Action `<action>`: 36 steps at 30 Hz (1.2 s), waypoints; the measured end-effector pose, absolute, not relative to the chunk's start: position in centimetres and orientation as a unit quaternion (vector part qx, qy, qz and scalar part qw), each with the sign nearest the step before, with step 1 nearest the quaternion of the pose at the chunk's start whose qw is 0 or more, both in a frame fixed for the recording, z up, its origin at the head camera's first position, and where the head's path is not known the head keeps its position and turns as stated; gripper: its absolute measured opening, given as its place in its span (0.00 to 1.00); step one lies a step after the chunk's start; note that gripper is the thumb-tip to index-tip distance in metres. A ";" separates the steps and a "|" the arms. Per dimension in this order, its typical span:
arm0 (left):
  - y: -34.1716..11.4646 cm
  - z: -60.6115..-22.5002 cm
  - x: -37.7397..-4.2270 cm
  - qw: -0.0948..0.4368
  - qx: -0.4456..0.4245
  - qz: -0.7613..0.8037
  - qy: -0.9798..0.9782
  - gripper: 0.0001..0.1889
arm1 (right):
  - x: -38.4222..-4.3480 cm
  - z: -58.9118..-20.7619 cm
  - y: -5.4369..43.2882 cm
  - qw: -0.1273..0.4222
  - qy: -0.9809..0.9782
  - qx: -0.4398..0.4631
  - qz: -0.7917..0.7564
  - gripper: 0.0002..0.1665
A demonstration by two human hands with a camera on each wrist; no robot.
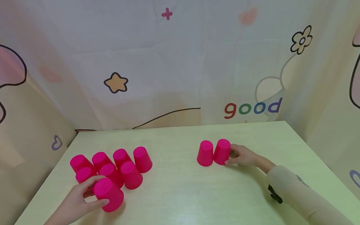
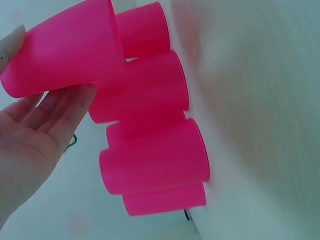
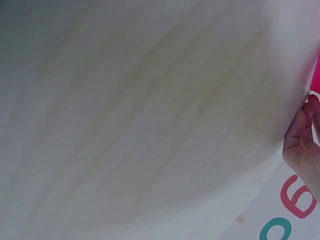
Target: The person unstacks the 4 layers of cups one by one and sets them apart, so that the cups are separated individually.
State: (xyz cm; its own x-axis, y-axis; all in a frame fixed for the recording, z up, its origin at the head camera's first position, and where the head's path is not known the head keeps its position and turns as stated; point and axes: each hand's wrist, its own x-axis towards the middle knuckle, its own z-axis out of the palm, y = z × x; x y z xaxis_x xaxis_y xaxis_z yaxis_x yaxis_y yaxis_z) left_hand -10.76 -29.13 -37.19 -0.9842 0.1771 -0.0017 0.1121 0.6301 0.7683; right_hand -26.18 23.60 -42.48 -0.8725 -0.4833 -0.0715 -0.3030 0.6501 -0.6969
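Observation:
My left hand [image 1: 77, 200] grips an upside-down pink plastic cup [image 1: 109, 195], thumb on the near side. In the left wrist view this cup [image 2: 65, 50] is tilted, raised off the table in front of other pink cups [image 2: 155, 155]. At the right, two upside-down pink cups stand side by side. My right hand [image 1: 242, 155] holds the right one [image 1: 222, 152] low on its side, thumb in front and the other fingers partly hidden behind it. The left one [image 1: 205, 153] stands close against it. The right wrist view catches only the fingers [image 3: 300, 130] and a cup edge [image 3: 316, 75].
Several more upside-down pink cups [image 1: 131, 175] stand in rows on the left of the pale table [image 1: 174, 187], just beyond my left hand. A printed curtain [image 1: 174, 62] hangs behind the table and along both sides.

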 end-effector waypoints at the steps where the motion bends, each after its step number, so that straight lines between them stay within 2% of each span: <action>1: -29.4 -37.3 -10.8 0.043 0.074 0.420 0.903 0.35 | -26.2 -42.5 23.6 0.126 0.899 -0.221 -0.357 0.31; 10: -32.0 -38.7 -11.1 0.080 0.053 0.424 0.901 0.36 | -25.9 -43.0 23.5 0.132 0.896 -0.216 -0.364 0.31; 22: -32.8 -39.7 -11.4 0.042 0.028 0.412 0.910 0.35 | -25.9 -42.6 23.5 0.128 0.902 -0.206 -0.358 0.31; 28: -33.1 -40.1 -11.1 0.054 0.006 0.414 0.909 0.35 | -26.1 -42.7 23.6 0.132 0.901 -0.211 -0.355 0.31; 30: -33.0 -40.1 -11.0 0.045 0.004 0.401 0.915 0.35 | -26.2 -42.7 23.6 0.130 0.903 -0.212 -0.350 0.31; 36: -32.7 -39.1 -10.3 -0.024 0.053 0.350 0.935 0.36 | -26.4 -42.8 23.6 0.128 0.907 -0.210 -0.343 0.32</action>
